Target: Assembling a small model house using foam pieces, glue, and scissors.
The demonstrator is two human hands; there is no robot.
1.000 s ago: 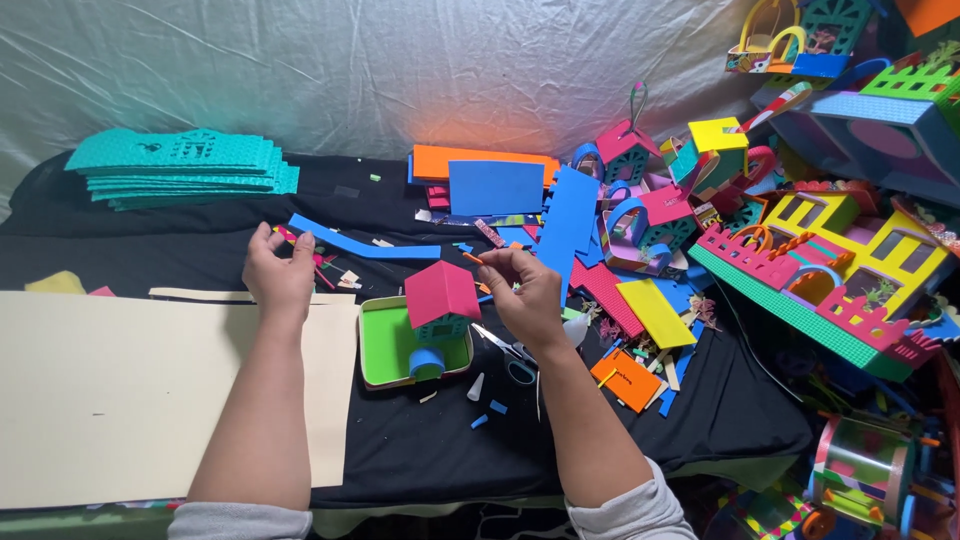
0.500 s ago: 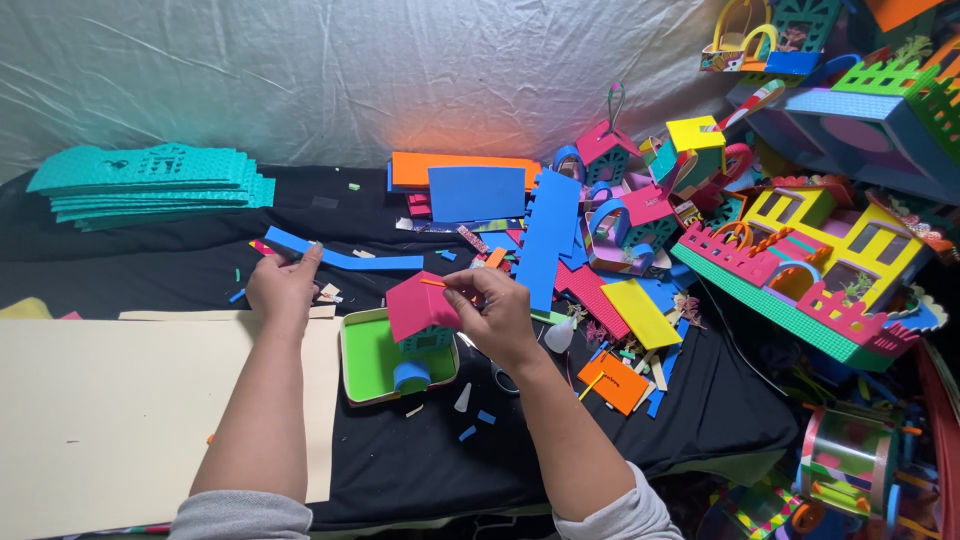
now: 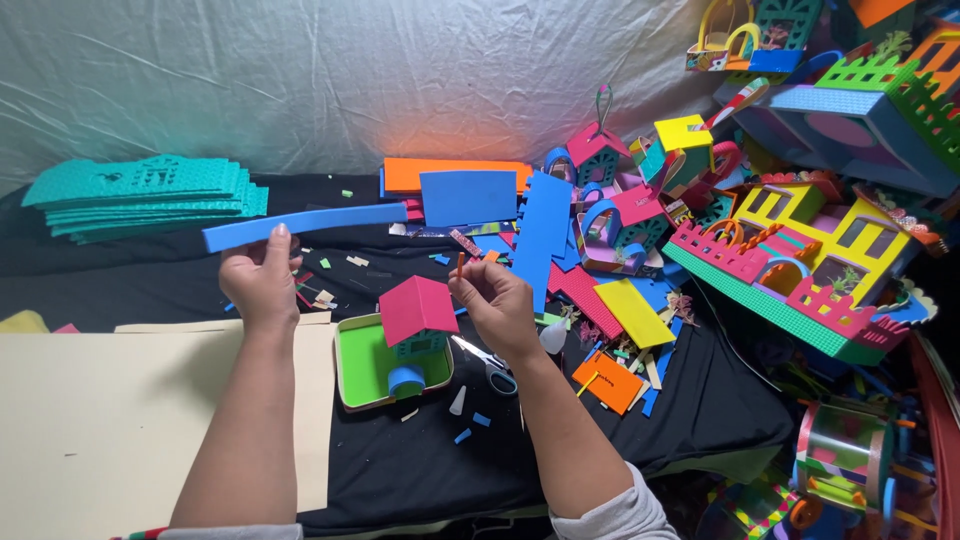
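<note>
My left hand (image 3: 260, 283) grips a long blue foam strip (image 3: 310, 224) near its left end and holds it level above the black cloth. My right hand (image 3: 497, 300) pinches a thin orange-red stick (image 3: 460, 263) between thumb and fingertips. Between my hands stands a small foam house (image 3: 416, 322) with a pink roof, on a green tray with a cream rim (image 3: 358, 370). Scissors (image 3: 488, 366) lie just under my right wrist.
A stack of teal foam sheets (image 3: 140, 195) lies at the back left, and a large cream sheet (image 3: 120, 420) at the front left. Orange and blue foam sheets (image 3: 460, 190) sit at the back middle. Finished colourful foam houses (image 3: 800, 250) crowd the right side. Small scraps litter the cloth.
My left hand has lifted the blue strip off the cloth and holds it higher. My right hand has moved up from beside the pink roof with the thin stick in its fingers.
</note>
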